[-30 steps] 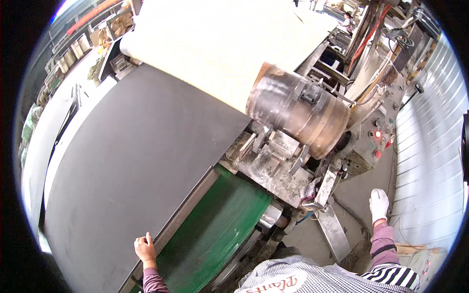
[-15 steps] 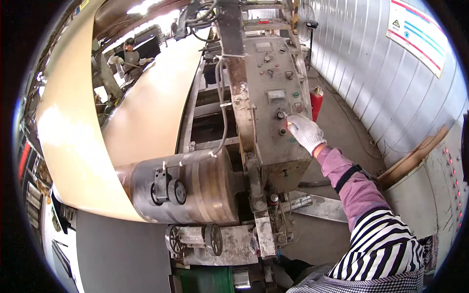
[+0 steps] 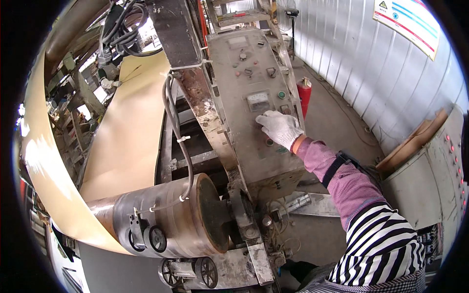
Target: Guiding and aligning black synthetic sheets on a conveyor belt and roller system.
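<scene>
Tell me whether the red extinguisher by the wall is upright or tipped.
Upright: the extinguisher stands on the floor behind the control panel, nozzle end up.

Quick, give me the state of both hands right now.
Left hand: not in view.
Right hand: white-gloved, fingers pressed on the dusty grey metal control panel, holding nothing; open or shut cannot be told.

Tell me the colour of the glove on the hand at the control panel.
White, on the right hand; head view.

Rectangular white wall sign (image 3: 409, 20) with red, blue stripes, upper right; small pale meter window (image 3: 258, 101) on grey control panel (image 3: 254, 122).
</scene>
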Demonstrator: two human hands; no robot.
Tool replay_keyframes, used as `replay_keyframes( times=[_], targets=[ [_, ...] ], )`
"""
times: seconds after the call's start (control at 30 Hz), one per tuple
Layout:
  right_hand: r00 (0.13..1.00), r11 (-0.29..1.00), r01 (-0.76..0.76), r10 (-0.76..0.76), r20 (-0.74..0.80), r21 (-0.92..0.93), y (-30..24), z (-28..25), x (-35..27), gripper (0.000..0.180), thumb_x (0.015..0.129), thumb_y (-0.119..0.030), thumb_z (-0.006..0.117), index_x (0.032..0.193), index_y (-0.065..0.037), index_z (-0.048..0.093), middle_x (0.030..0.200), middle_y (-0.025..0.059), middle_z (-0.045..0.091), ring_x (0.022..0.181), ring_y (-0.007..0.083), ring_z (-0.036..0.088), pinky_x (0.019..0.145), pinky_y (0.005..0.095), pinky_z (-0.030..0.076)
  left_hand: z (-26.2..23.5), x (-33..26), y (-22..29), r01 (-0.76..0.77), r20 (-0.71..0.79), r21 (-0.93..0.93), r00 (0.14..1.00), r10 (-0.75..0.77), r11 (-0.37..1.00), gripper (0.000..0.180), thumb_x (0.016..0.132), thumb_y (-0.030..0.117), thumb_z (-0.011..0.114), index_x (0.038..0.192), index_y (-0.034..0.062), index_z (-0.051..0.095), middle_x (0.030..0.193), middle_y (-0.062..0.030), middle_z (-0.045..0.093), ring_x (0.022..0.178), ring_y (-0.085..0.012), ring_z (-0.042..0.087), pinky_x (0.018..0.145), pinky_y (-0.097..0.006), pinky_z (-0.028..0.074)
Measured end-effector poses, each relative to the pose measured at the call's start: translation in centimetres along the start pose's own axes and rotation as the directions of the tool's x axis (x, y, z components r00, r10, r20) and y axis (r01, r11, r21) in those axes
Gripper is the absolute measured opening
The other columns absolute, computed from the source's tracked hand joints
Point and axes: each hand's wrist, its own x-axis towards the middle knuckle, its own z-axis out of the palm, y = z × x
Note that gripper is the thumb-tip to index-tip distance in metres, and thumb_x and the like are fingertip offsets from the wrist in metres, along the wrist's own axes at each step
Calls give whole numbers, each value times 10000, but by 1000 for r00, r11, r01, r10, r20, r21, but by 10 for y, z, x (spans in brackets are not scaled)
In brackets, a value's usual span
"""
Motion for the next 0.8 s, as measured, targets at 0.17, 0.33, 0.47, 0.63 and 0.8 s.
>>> replay_keyframes(
  times=[0.17,0.33,0.47,0.63,0.8],
  targets=[
    [999,999,44,-44,-15,13,10,-5,-5,245,789,-159,609,1033,-131,613,911,75,597,887,267,637,677,409,536,13,24,22,-9,27,23,1000,9,1000,503,967,305,435,1366,-1,412,1244,-199,587,1138,-312,561,968,-411,437],
    [996,996,91,-91,2,1,16,-3,-3,243,783,-143,608,1025,-123,610,912,80,596,880,273,640,663,403,532,20,37,35,-9,42,57,999,6,998,484,957,283,443,1349,0,430,1245,-197,586,1152,-315,552,984,-415,426],
    [992,992,127,-127,-4,21,21,2,-4,240,777,-154,623,1014,-121,607,895,78,593,864,278,640,647,397,526,22,48,43,-18,51,81,999,13,997,469,948,266,450,1336,1,445,1246,-195,585,1162,-317,546,996,-418,418],
    [991,991,136,-136,-6,20,22,6,-2,238,776,-159,623,1011,-120,609,871,77,588,837,276,639,635,396,524,23,55,49,-11,50,93,999,6,996,451,938,244,458,1319,2,464,1248,-192,584,1176,-320,537,1011,-421,407],
    [997,997,75,-76,27,16,20,12,2,214,801,-151,597,1013,-129,614,865,73,587,815,270,636,629,398,523,25,58,54,-5,51,111,999,0,994,434,928,222,466,1302,3,483,1250,-189,584,1189,-323,529,1026,-425,397]
  ],
)
